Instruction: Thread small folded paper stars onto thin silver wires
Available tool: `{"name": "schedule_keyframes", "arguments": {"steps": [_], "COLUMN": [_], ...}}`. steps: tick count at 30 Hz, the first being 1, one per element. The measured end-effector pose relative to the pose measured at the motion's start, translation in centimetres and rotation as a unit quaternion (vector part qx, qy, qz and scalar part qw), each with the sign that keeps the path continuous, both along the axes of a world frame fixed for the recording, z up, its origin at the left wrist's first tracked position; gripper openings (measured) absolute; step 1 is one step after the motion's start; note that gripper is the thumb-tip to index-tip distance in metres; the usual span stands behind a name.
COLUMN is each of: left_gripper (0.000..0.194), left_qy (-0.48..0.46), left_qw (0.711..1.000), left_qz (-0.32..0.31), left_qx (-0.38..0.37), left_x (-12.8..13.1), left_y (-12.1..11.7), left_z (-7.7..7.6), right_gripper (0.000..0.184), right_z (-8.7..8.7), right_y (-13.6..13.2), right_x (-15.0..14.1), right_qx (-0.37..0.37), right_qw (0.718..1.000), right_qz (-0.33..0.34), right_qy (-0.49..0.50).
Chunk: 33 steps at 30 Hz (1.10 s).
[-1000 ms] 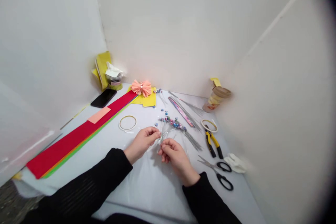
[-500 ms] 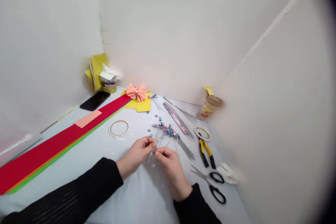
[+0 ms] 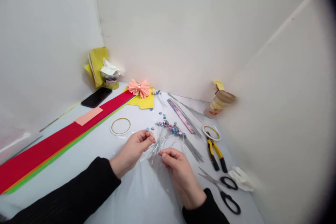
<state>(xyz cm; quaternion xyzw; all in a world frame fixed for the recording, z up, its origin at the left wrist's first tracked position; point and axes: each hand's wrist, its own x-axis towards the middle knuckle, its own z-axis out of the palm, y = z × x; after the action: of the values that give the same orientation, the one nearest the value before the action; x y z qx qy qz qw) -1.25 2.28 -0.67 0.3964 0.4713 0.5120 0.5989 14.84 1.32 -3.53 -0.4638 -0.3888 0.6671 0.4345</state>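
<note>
Just beyond the fingers (image 3: pixel 168 154), beads (image 3: pixel 170 129) in blue and pink, perhaps some silver too, on silver wires (image 3: pixel 193 149). Left of the fingers, red paper (image 3: pixel 52 150) edged with orange and green; farther up, a peach bow (image 3: pixel 138 88) on yellow paper (image 3: pixel 147 102). To the right, yellow-and-black pliers (image 3: pixel 215 155), black-handled scissors (image 3: pixel 228 196). Below, black sleeves (image 3: pixel 78 185), faintly ribbed.

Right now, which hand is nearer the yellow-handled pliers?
Right. The right hand sits left of the pliers, not touching them; the left hand is farther off, beyond it.
</note>
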Motion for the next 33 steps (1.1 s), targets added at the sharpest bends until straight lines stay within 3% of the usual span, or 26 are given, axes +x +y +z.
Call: {"name": "schedule_keyframes", "arguments": {"steps": [9,15,19,27,33], "left_gripper": [0.018,0.02,0.022,0.017,0.012], "left_qy": [0.036,0.042,0.033,0.034,0.071], "left_qw": [0.999,0.999,0.999,0.999,0.997], "left_qz": [-0.015,-0.017,-0.03,0.005,0.023], "left_qx": [-0.014,-0.018,-0.026,-0.012,-0.002], "left_x": [-0.4,-0.4,-0.2,0.2,0.0], "left_y": [-0.1,0.0,-0.2,-0.3,-0.2], "left_z": [0.0,0.1,0.3,0.0,-0.1], "right_gripper": [0.021,0.025,0.02,0.02,0.018], "right_z": [0.6,1.0,0.9,0.6,0.5], "right_y": [-0.3,-0.6,-0.5,-0.6,-0.8], "right_x": [-0.3,-0.3,-0.4,-0.7,-1.1], "right_qx": [-0.039,-0.101,-0.113,-0.093,-0.072], "right_qw": [0.998,0.979,0.973,0.982,0.994], "right_qz": [0.026,0.086,0.112,0.091,0.034], "right_qy": [0.046,0.152,0.167,0.138,0.071]}}
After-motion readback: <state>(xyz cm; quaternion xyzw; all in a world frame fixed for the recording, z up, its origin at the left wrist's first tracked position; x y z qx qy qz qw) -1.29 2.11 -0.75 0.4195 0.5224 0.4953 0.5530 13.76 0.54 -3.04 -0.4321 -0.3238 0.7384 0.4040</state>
